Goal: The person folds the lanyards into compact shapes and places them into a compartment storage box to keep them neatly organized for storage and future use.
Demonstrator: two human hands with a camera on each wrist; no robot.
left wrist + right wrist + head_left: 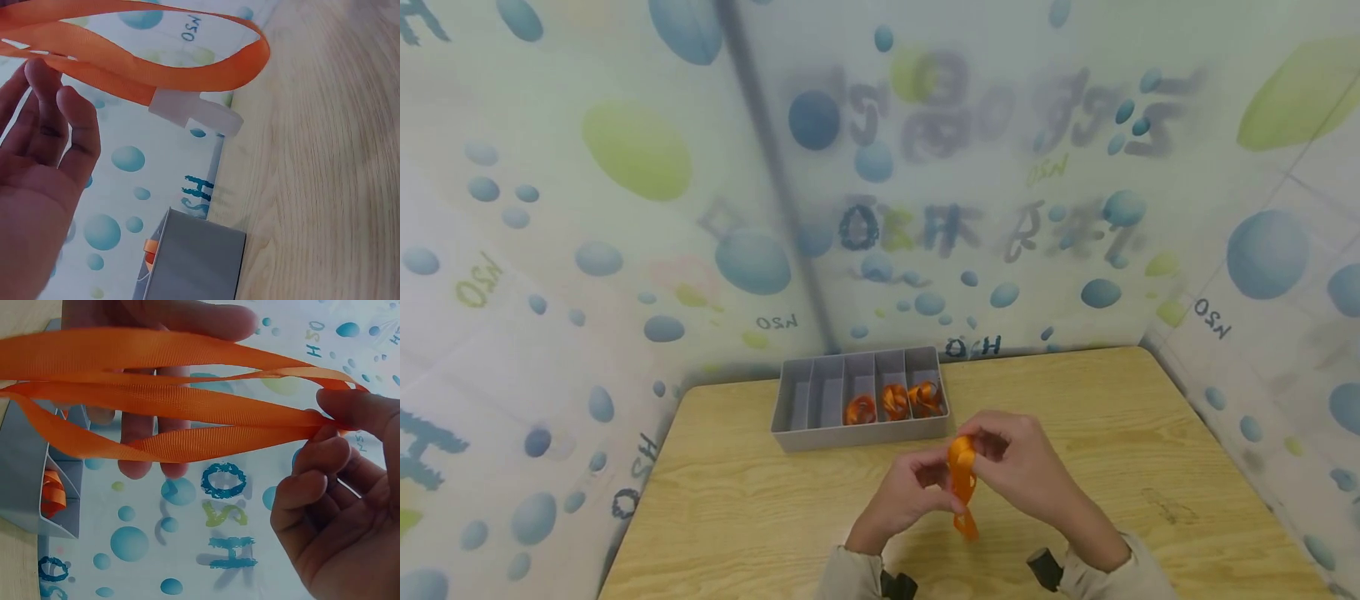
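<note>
An orange ribbon lanyard [962, 467] hangs in loops between my two hands above the table. My right hand [1026, 458] pinches one end of the loops between thumb and fingertips, plain in the right wrist view. My left hand [906, 496] holds the ribbon lower down; in the right wrist view its fingers [137, 440] lie behind the strands and its thumb shows above them. The left wrist view shows a pale plastic clip [197, 112] attached to the ribbon. Behind the hands stands a grey divided box [861, 435], with coiled orange ribbons [895, 402] in its three right compartments.
The box stands near the back edge of the light wooden table [722, 483], its two left compartments showing bare grey floors. Patterned white walls [880, 300] with blue and green spots rise behind and at both sides.
</note>
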